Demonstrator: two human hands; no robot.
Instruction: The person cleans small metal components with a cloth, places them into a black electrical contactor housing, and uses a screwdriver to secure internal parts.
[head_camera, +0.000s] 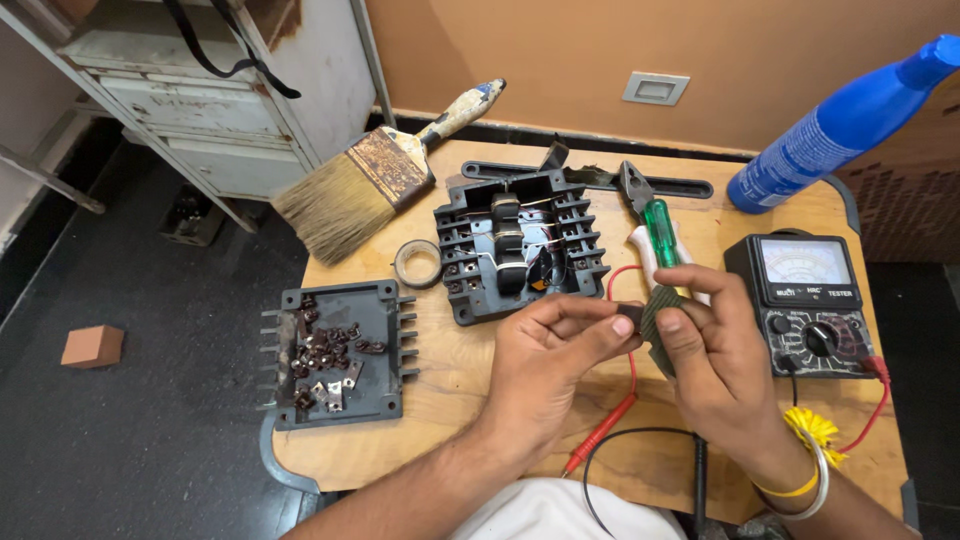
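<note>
My left hand pinches a small dark metal piece between thumb and fingers. My right hand holds a strip of dark green sandpaper pressed against that piece. Both hands hover over the wooden table, just in front of an open black switch housing with contacts and wires inside. A black cover at the left lies face up and holds several small dark metal parts.
An analog multimeter sits at the right with a red probe and black lead running under my hands. A wide paintbrush, tape roll, green-handled screwdriver, pliers and a blue spray bottle lie behind.
</note>
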